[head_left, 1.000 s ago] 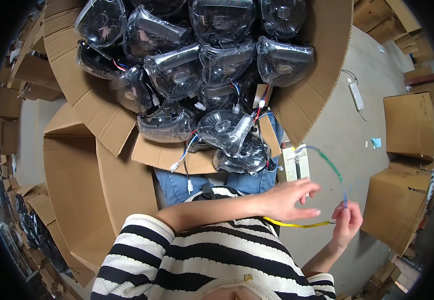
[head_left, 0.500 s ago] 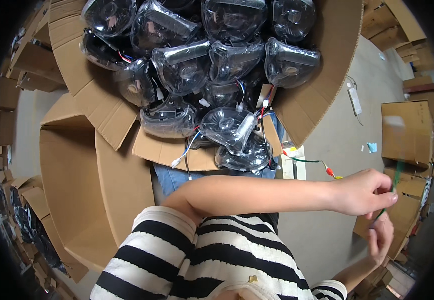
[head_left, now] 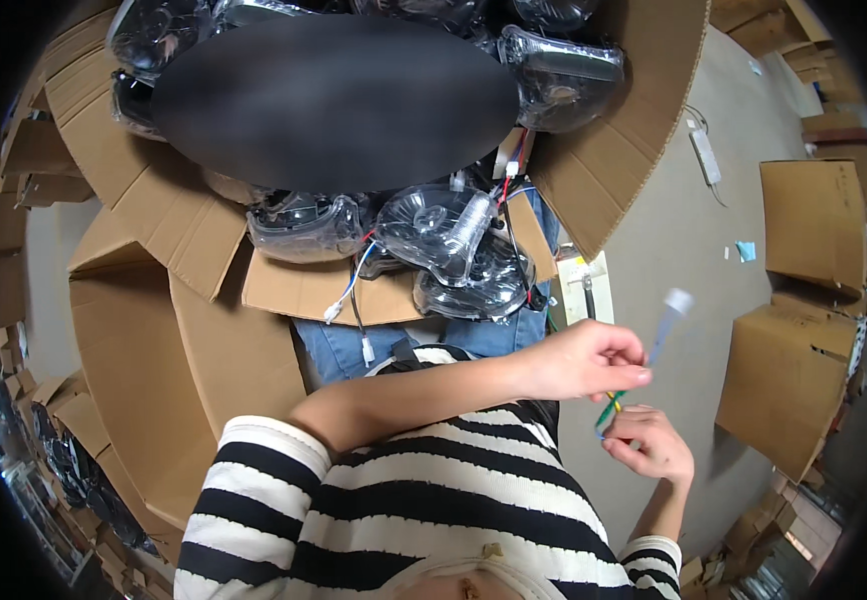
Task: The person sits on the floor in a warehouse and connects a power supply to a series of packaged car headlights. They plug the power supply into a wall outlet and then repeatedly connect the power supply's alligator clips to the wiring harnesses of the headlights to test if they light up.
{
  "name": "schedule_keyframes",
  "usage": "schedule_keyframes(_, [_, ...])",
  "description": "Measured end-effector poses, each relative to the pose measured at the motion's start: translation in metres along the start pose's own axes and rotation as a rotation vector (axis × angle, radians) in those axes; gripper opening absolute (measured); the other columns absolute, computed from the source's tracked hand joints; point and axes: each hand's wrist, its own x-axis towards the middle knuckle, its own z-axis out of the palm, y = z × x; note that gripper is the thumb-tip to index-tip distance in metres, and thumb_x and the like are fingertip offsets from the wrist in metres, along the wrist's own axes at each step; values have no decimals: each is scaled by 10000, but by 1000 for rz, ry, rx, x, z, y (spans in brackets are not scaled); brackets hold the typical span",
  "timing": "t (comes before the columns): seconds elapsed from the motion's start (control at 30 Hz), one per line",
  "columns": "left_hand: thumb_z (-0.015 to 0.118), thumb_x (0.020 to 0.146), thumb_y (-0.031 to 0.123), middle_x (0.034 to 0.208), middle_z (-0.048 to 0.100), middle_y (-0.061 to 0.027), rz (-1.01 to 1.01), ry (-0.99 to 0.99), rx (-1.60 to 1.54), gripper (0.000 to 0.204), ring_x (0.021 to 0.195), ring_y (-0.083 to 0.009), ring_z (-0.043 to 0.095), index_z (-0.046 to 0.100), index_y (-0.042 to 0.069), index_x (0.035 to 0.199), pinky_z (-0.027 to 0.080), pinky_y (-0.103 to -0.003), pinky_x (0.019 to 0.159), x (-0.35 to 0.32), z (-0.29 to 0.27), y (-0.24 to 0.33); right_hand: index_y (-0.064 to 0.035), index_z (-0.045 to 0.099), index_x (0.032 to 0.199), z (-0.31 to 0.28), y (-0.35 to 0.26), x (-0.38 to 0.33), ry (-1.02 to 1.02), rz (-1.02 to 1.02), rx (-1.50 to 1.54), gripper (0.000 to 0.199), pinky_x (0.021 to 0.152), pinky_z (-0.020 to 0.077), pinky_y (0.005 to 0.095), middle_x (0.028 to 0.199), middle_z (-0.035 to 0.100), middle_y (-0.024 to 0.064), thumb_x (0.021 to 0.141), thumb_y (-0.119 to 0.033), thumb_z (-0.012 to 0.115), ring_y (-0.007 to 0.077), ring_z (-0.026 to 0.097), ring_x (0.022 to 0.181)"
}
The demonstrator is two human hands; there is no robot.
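My left arm reaches across my body to the right. The fingers of my left hand are pinched round a thin wire lead, with a blurred white connector sticking up beyond them. Just below, my right hand is closed on the green, yellow and blue wires of that lead. In front of me, a large open carton holds lamp units in clear plastic wrap. Wires with a white plug hang from the lamps over the carton's flap. A dark oval blur hides the middle of the pile.
An open cardboard box stands at my left. On the right, more cartons are stacked on the grey floor. A white power strip with a cord lies there, near a scrap of blue paper. A white panel is beside my leg.
Both hands have moved left, toward my body, with the wire lead still held between them. The view has shifted slightly, and a dark oval now covers part of the lamps.
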Motion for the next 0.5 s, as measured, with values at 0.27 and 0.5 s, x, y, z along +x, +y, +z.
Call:
schedule_keyframes(0.27, [572,763,115,670,472,-33,281,269,663,105,558,-91,472,558,38,833,370,-211,498,-36,0,-37,3,526,972,54,-12,42,455,-7,381,241,683,421,288,792,572,94,738,-58,527,183,554,653])
schedule_keyframes(0.5, [637,665,174,734,509,-33,480,307,1172,180,643,-192,499,583,110,824,389,-302,591,-51,-20,-41,7,554,977,65,-12,32,537,5,579,249,590,426,270,755,575,80,732,-22,522,169,532,600])
